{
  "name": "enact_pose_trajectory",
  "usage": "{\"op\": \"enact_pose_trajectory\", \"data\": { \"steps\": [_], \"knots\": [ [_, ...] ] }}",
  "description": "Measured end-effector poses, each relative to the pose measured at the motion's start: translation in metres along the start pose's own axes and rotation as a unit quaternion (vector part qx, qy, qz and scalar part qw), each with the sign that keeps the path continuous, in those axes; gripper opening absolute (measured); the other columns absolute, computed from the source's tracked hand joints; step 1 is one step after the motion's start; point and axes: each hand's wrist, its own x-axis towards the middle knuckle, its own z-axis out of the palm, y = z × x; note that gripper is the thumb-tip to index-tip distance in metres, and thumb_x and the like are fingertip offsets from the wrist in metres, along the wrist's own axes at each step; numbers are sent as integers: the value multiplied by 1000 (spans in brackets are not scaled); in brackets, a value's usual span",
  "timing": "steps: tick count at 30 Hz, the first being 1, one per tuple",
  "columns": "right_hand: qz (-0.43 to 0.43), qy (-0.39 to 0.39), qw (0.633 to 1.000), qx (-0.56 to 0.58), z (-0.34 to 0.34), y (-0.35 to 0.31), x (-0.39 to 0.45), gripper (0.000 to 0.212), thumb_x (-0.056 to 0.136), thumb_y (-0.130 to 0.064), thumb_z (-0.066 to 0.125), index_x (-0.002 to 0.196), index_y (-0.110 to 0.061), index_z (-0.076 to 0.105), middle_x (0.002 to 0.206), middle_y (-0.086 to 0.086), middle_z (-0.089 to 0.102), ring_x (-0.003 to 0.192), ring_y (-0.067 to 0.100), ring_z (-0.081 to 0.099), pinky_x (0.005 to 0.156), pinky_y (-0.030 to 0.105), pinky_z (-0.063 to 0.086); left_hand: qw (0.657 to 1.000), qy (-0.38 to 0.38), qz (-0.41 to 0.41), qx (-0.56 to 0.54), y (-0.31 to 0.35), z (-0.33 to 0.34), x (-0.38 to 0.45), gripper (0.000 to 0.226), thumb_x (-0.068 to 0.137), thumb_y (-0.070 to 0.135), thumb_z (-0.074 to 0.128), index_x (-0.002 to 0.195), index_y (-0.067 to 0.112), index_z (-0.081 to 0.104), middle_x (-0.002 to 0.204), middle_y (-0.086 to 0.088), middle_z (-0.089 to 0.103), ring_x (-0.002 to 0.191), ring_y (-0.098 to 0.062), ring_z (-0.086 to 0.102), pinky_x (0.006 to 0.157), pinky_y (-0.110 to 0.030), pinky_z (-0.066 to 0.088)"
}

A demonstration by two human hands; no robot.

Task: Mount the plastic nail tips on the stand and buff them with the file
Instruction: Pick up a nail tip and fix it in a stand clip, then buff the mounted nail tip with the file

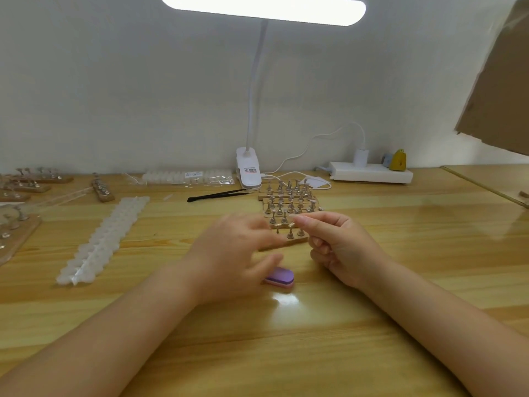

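Pale wood table (372, 310) under a glowing white clip lamp (248, 170), set against a plain white wall; only one view, from the head camera.

At the centre, rows of small metal stands on wooden bases (289, 204) run from the middle toward 12 o'clock. The nearest wooden base (286, 242) lies between the two hands. The left hand (234, 253) is blurred; its fingers look loosely spread and reach toward that base, but whether they touch it cannot be told. The right hand (337, 247), at 3 o'clock of the base, is curled, with thumb and forefinger pressed together at their tips just above the stands; whether they hold a nail tip cannot be told.

A purple buffing file (280, 277) lies flat on the table at 6 o'clock of the base, partly under the left thumb.

At 9 o'clock, a long strip of white nail tips (106, 239) lies on the table. Black tweezers (217, 194) lie at 11 o'clock. A bagged pack of nail tips (183, 176) sits by the wall. More stands (28, 184) crowd the far left edge. A white power strip (372, 172) rests at 1 o'clock.
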Motion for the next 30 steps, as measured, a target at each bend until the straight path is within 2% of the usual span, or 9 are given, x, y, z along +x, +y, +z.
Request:
{"op": "enact_pose_trajectory", "data": {
  "steps": [2, 6, 9, 12, 14, 18, 23, 27, 30],
  "knots": [
    [4, 9, 1000, 12, -2, 0, 1, 27, 68, -19, 75, 90, -4, 70, 50, -2, 45, 39, 5, 35, 34, 15, 27, 995, -48, 83, -1, 7, 5, -3, 41, 87, 53, 42, 111, 35, 69, 100, 16, 61, 92, -7, 53, 79, -28, 42],
    [11, 5, 999, 36, -5, -2, 2, 18, 72, -18, 73, 87, -8, 73, 49, -2, 45, 38, 4, 35, 35, 15, 26, 996, -10, 90, -12, 1, 11, -5, 25, 89, 47, 57, 107, 35, 71, 92, 14, 59, 82, -7, 53, 66, -29, 48],
    [14, -1, 999, 38, -4, -2, 1, 12, 74, -16, 70, 83, -9, 74, 48, -3, 44, 38, 4, 35, 35, 15, 25, 994, 76, 68, -44, -4, 13, -4, 23, 86, 27, 69, 107, 18, 70, 94, 4, 61, 82, -15, 56, 67, -38, 52],
    [22, -5, 1000, 21, -1, -1, 0, 14, 77, -15, 68, 88, -6, 71, 49, -2, 45, 38, 5, 36, 36, 15, 26, 972, 213, 32, -94, -2, 14, -1, 30, 84, 9, 71, 113, 6, 67, 97, -5, 62, 83, -16, 60, 71, -31, 54],
    [21, -14, 1000, -4, 3, 2, -1, 13, 79, -15, 68, 88, -6, 68, 50, -2, 45, 39, 5, 36, 37, 16, 26, 954, 266, 26, -135, 2, 13, 2, 30, 83, 6, 70, 113, 4, 65, 100, -6, 62, 85, -13, 62, 70, -26, 55],
    [10, -57, 998, -29, 6, 1, -5, 13, 78, -19, 66, 86, -8, 62, 51, -4, 45, 43, 6, 35, 42, 19, 24, 960, 236, 66, -139, 8, 16, 1, 26, 83, 7, 71, 108, 9, 67, 99, -3, 62, 87, -9, 61, 71, -25, 55],
    [14, -86, 995, -41, 7, -2, -7, 11, 80, -18, 64, 86, -9, 61, 52, -5, 42, 45, 6, 34, 42, 17, 26, 966, 227, 5, -119, -3, 16, -2, 27, 82, 3, 72, 108, 7, 67, 97, -3, 62, 84, -13, 61, 73, -37, 56],
    [7, -68, 997, -25, 7, 0, -6, 10, 82, -17, 61, 87, -10, 59, 51, -7, 45, 44, 5, 35, 41, 17, 26, 959, 233, 111, -114, 8, 16, 1, 26, 87, 4, 66, 113, 3, 65, 101, -9, 62, 91, -16, 61, 82, -27, 53],
    [12, -75, 997, -33, 6, -1, -6, 9, 83, -16, 62, 87, -9, 60, 51, -7, 44, 44, 5, 35, 41, 17, 27, 972, 209, 60, -84, 4, 17, -2, 30, 83, -1, 70, 112, 4, 67, 99, -10, 64, 88, -22, 63, 76, -38, 56]
  ]
}}
